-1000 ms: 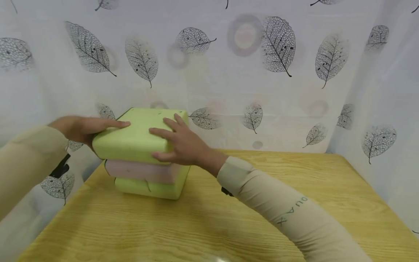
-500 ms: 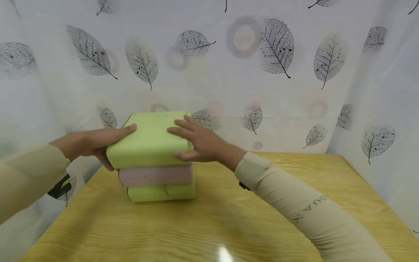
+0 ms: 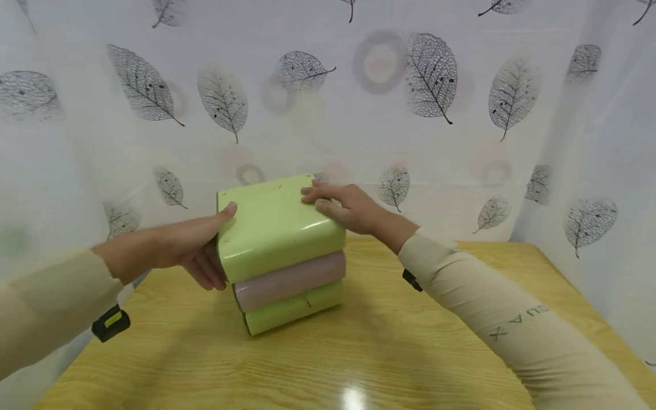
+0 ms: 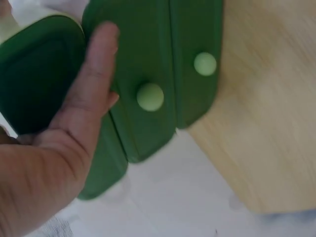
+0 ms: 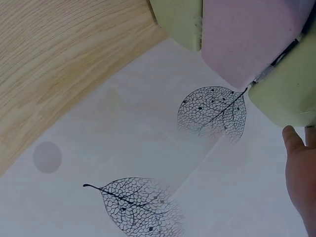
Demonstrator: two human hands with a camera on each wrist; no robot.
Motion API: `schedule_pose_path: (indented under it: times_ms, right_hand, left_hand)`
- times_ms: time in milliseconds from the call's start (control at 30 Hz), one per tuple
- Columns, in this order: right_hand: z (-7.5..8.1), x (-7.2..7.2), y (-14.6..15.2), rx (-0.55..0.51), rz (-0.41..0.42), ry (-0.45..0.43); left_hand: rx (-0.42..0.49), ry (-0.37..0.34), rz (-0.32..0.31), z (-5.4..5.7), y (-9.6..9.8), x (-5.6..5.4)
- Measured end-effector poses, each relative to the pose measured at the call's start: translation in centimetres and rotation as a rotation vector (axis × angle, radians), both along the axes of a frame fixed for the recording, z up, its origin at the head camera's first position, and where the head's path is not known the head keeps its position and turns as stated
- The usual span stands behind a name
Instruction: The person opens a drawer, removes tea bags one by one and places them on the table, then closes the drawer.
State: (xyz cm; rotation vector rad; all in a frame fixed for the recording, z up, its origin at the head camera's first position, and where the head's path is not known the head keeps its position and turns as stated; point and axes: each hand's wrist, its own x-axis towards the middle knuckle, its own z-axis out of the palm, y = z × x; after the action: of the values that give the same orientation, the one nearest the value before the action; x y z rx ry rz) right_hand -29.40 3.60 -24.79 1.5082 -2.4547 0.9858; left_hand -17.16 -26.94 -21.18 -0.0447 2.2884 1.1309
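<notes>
A small three-tier drawer cabinet (image 3: 271, 228) stands at the left of the table, lime green at top and bottom with a pink tier (image 3: 292, 279) between. Its dark green fronts (image 4: 143, 39), two with round light green knobs (image 4: 150, 97), face left. My left hand (image 3: 197, 245) has its thumb on the top edge; its nearly straight fingers reach down beside the left face. In the left wrist view, that hand lies across the upper fronts. My right hand (image 3: 351, 208) rests its fingertips on the top near the far right corner.
The wooden table (image 3: 410, 341) extends in front and to the right of the cabinet. A white leaf-print curtain (image 3: 318, 125) hangs behind it and along both sides.
The cabinet has moved right and toward me, and has turned so its left end now sits nearer me. Both hands have moved along with it.
</notes>
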Motion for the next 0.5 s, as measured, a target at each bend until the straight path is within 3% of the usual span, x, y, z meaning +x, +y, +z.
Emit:
schedule_pose_path:
  times_ms: [133, 300, 433, 500]
  right_hand:
    - [0.0, -0.4, 1.4, -0.022, -0.024, -0.078]
    - [0.0, -0.9, 3.0, -0.026, -0.063, -0.101]
    - [-0.4, -1.0, 3.4, -0.08, -0.118, -0.089]
    - [-0.9, -0.8, 3.3, -0.128, -0.183, -0.053]
  left_hand:
    - [0.035, 0.027, 0.023, -0.5, 2.3, 0.9]
    - [0.084, 0.049, 0.043, -1.0, 4.7, 1.8]
    - [0.15, 0.016, 0.006, -1.1, 5.1, 1.7]
    - [0.179, -0.006, -0.014, -1.1, 4.6, 1.4]
